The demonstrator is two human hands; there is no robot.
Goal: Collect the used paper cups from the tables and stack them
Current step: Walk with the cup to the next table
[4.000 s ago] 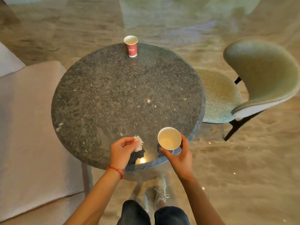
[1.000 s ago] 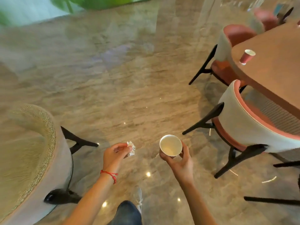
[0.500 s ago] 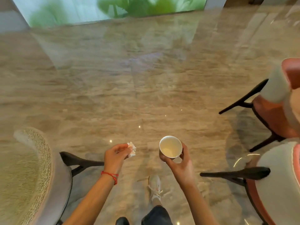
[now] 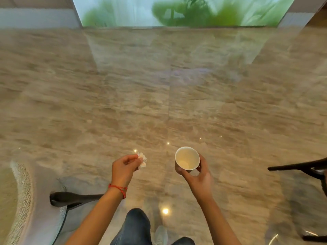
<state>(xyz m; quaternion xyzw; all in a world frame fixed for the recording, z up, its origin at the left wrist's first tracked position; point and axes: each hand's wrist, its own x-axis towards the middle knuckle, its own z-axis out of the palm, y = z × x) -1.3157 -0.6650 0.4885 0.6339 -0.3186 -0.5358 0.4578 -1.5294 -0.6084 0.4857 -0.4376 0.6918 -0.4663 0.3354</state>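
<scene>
My right hand (image 4: pixel 198 175) grips a paper cup (image 4: pixel 187 160) from below and beside, held upright with its white inside facing up and nothing visible in it. My left hand (image 4: pixel 123 167) pinches a small crumpled white tissue (image 4: pixel 142 160) between thumb and fingertips; a red string sits on that wrist. Both hands hover side by side above the polished stone floor, about a hand's width apart. No table and no other cup is in view.
A green upholstered chair (image 4: pixel 19 206) with a dark leg fills the lower left. Dark chair legs (image 4: pixel 300 167) jut in at the right edge. A glossy beige marble floor (image 4: pixel 159 94) stretches ahead to a large window (image 4: pixel 177 11) with greenery behind it.
The view has swung away from the round table and then from the pink chairs and wooden table at the right, toward open floor and the window. Both hands keep the same hold on tissue and cup.
</scene>
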